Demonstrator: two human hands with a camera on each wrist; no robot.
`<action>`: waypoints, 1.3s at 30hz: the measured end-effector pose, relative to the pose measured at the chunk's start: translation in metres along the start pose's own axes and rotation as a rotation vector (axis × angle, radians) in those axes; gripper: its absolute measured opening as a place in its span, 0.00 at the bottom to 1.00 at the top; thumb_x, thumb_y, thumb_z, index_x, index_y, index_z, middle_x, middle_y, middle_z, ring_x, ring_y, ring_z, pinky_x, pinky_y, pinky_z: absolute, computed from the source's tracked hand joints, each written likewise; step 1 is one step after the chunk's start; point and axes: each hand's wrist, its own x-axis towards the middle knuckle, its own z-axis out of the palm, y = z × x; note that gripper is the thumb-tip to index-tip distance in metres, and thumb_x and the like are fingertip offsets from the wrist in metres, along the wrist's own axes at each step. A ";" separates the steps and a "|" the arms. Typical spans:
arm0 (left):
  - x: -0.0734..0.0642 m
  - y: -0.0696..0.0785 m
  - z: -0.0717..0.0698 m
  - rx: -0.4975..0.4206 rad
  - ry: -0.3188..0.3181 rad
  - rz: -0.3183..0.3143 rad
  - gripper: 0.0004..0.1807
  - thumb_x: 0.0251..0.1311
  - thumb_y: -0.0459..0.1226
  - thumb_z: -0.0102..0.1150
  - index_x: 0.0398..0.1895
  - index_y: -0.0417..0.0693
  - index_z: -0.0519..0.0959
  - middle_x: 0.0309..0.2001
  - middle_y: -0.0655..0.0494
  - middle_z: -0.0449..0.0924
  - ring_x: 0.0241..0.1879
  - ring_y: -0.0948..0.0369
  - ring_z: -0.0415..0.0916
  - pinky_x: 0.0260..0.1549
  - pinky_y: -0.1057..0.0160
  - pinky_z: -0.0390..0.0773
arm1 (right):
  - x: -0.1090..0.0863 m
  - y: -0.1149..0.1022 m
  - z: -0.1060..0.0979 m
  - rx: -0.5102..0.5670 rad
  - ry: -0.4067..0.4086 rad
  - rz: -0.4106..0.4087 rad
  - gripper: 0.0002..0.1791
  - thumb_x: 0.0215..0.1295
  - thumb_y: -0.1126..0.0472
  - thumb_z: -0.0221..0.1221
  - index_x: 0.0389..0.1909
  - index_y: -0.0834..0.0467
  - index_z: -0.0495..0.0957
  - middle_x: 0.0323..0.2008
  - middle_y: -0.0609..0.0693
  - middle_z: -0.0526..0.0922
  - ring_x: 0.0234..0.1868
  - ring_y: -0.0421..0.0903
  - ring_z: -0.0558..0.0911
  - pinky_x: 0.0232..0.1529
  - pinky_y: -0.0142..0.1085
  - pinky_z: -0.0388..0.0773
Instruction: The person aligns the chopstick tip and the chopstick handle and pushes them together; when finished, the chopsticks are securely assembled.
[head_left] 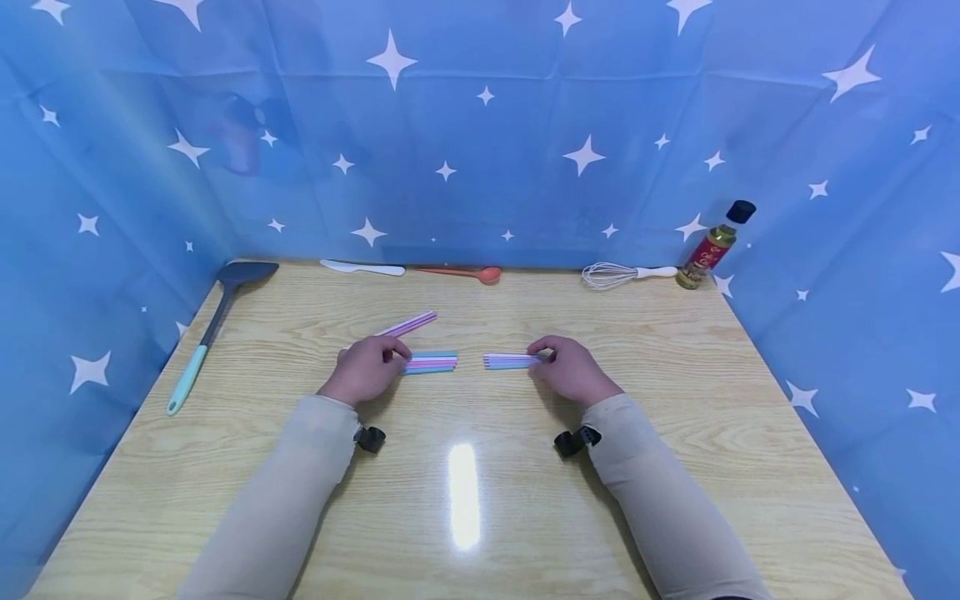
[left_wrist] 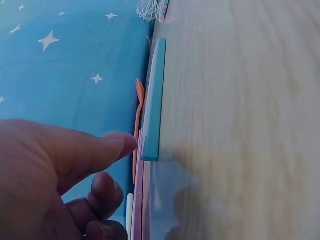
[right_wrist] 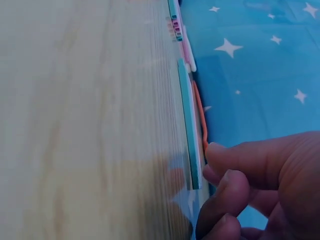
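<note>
Spatula (head_left: 212,329) lies along left edge of table (head_left: 675,433), dark head toward far-left corner. White knife (head_left: 362,267) and orange spoon (head_left: 465,272) at far edge. Left hand (head_left: 365,367), fingers curled, pinches near end of left bundle of pastel sticks (head_left: 432,362) at table centre; loose pink stick (head_left: 407,324) lies just behind, angled. Right bundle of sticks (head_left: 508,361) apart from left bundle by small gap, gripped by right hand (head_left: 568,367). Whisk (head_left: 626,273) and bottle (head_left: 714,246) at far-right corner.
</note>
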 end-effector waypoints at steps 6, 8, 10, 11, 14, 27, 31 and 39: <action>0.000 0.001 0.000 0.023 -0.007 0.002 0.09 0.74 0.38 0.60 0.50 0.52 0.88 0.35 0.54 0.78 0.35 0.54 0.72 0.54 0.41 0.61 | 0.003 0.002 -0.001 0.009 0.000 0.019 0.17 0.73 0.60 0.64 0.60 0.54 0.83 0.48 0.58 0.81 0.39 0.51 0.75 0.37 0.39 0.73; 0.000 0.001 0.000 0.028 -0.009 0.005 0.09 0.73 0.38 0.61 0.50 0.52 0.87 0.35 0.54 0.78 0.35 0.54 0.72 0.55 0.40 0.62 | 0.003 0.002 -0.001 0.011 0.000 0.021 0.17 0.72 0.60 0.64 0.60 0.54 0.84 0.49 0.58 0.82 0.41 0.51 0.76 0.37 0.39 0.73; 0.000 0.000 0.000 0.032 -0.013 0.007 0.09 0.73 0.37 0.61 0.51 0.52 0.87 0.35 0.54 0.78 0.34 0.54 0.72 0.56 0.39 0.62 | 0.004 0.003 -0.001 0.012 0.002 0.022 0.16 0.72 0.60 0.64 0.59 0.55 0.84 0.50 0.59 0.82 0.42 0.51 0.76 0.38 0.39 0.73; 0.001 0.000 0.000 0.032 -0.015 0.008 0.09 0.73 0.37 0.61 0.51 0.52 0.87 0.35 0.54 0.78 0.34 0.54 0.71 0.56 0.38 0.63 | 0.004 0.003 -0.001 0.012 0.003 0.023 0.16 0.72 0.60 0.64 0.58 0.55 0.85 0.50 0.59 0.82 0.42 0.51 0.76 0.38 0.39 0.74; 0.001 -0.001 0.001 0.029 -0.021 0.006 0.09 0.73 0.37 0.60 0.50 0.52 0.86 0.34 0.54 0.77 0.33 0.55 0.71 0.58 0.37 0.62 | 0.004 0.004 0.000 0.009 0.009 0.024 0.15 0.72 0.60 0.64 0.56 0.55 0.85 0.50 0.58 0.82 0.42 0.51 0.77 0.39 0.39 0.74; 0.003 -0.002 0.003 0.026 -0.013 -0.022 0.07 0.72 0.39 0.62 0.48 0.50 0.85 0.35 0.54 0.80 0.35 0.55 0.74 0.56 0.41 0.65 | 0.004 0.003 0.002 0.009 0.045 0.026 0.08 0.72 0.63 0.63 0.49 0.56 0.85 0.38 0.54 0.80 0.36 0.51 0.75 0.35 0.39 0.72; 0.004 -0.001 0.003 0.030 -0.014 -0.030 0.06 0.72 0.39 0.63 0.46 0.49 0.84 0.34 0.54 0.79 0.35 0.54 0.74 0.53 0.43 0.67 | 0.004 0.002 0.003 0.014 0.051 0.027 0.06 0.71 0.63 0.64 0.46 0.56 0.84 0.37 0.54 0.79 0.35 0.51 0.75 0.34 0.40 0.72; 0.003 -0.001 0.002 0.039 -0.011 -0.041 0.04 0.71 0.38 0.63 0.43 0.49 0.83 0.35 0.54 0.80 0.36 0.54 0.75 0.52 0.44 0.67 | 0.005 0.003 0.004 0.032 0.047 0.016 0.03 0.70 0.64 0.65 0.41 0.58 0.83 0.34 0.52 0.79 0.33 0.49 0.75 0.32 0.39 0.72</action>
